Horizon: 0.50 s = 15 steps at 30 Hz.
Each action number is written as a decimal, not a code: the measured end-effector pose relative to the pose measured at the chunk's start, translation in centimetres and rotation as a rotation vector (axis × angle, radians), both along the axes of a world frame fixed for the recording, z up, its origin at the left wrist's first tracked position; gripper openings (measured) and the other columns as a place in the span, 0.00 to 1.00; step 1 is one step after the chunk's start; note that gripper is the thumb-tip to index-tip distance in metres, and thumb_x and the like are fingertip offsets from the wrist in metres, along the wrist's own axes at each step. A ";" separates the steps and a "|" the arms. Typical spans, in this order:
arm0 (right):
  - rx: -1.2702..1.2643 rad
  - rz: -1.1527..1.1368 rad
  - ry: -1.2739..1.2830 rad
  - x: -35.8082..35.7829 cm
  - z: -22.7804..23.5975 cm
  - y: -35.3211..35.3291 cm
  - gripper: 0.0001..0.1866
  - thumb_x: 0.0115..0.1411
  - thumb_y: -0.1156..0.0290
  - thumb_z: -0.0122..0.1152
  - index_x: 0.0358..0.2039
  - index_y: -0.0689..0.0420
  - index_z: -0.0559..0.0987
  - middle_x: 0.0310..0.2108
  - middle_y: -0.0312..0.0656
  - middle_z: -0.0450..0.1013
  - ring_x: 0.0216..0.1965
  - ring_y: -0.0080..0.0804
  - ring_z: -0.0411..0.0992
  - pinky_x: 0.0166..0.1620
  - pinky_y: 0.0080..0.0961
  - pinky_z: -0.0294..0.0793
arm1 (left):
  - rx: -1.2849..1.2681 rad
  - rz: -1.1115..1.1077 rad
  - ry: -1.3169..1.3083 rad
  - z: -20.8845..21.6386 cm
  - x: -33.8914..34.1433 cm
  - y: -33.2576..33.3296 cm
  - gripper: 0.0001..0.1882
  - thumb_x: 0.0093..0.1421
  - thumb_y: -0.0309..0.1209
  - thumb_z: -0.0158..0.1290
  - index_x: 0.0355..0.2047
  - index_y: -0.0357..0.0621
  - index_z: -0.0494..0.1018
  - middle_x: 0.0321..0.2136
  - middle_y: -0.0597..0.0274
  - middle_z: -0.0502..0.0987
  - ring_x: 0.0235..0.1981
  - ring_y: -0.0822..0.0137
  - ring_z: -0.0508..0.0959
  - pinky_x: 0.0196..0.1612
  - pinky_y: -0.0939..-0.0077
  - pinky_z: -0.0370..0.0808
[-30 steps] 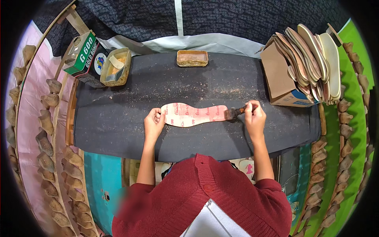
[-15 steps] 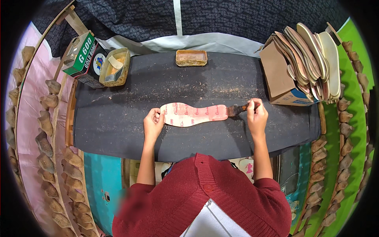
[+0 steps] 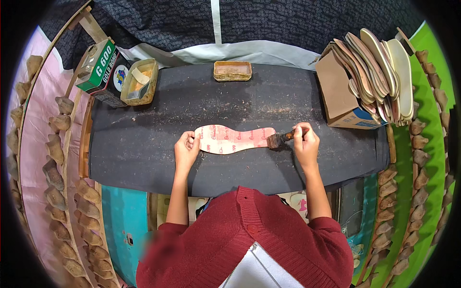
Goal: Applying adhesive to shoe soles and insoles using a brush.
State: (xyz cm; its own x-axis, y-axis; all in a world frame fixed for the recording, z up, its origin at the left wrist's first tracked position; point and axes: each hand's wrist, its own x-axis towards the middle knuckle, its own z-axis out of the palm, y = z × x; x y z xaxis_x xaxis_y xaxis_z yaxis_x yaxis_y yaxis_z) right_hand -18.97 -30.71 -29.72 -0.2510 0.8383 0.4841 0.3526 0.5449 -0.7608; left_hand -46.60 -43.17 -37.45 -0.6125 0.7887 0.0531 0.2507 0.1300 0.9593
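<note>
A pink and cream insole with red print lies lengthwise over the dark tabletop. My left hand pinches its broad left end between thumb and fingers. In my right hand, closed around the handle, is a dark, crusted brush. Its bristles rest on the narrow right end of the insole. The pink is deeper toward that right end, paler toward the left.
A cardboard box full of upright insoles stands back right. Back left are a green metal can and a plastic tub; a shallow tray sits at the back middle. Racks of shoe lasts flank the table.
My right hand has moved slightly left with the brush, and its bristles now cover more of the insole's lower right corner. My left hand and the insole stay in place.
</note>
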 end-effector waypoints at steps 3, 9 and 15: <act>0.066 -0.087 -0.035 0.8 0.0 1.1 0.07 0.54 0.71 0.47 0.24 0.62 0.69 0.16 0.38 0.67 0.18 0.20 0.66 0.22 0.17 0.64 | 0.003 -0.004 0.000 0.1 0.0 0.0 0.03 0.52 0.24 0.48 0.27 0.36 0.67 0.14 0.73 0.65 0.16 0.85 0.64 0.18 0.92 0.61; 0.032 -0.048 -0.012 0.5 -0.2 0.8 0.07 0.54 0.71 0.47 0.24 0.62 0.69 0.17 0.38 0.67 0.18 0.21 0.64 0.22 0.18 0.64 | 0.022 0.003 0.016 -0.3 -0.1 -0.2 0.03 0.52 0.24 0.48 0.27 0.36 0.67 0.14 0.72 0.66 0.16 0.85 0.65 0.17 0.92 0.60; 0.034 -0.088 -0.022 0.7 0.3 1.6 0.08 0.55 0.70 0.46 0.25 0.62 0.69 0.16 0.37 0.67 0.19 0.20 0.64 0.23 0.17 0.63 | 0.033 0.007 -0.016 -0.4 0.0 -0.2 0.04 0.52 0.24 0.48 0.27 0.36 0.66 0.14 0.72 0.66 0.15 0.85 0.65 0.17 0.92 0.61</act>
State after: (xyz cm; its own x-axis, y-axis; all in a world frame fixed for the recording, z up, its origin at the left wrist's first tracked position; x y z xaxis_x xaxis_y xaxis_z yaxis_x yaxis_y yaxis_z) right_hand -18.28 -29.12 -29.39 -0.1875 0.8410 0.5075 0.4166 0.5359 -0.7343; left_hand -46.64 -43.41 -37.84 -0.6190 0.7824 0.0690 0.2345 0.1003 0.9669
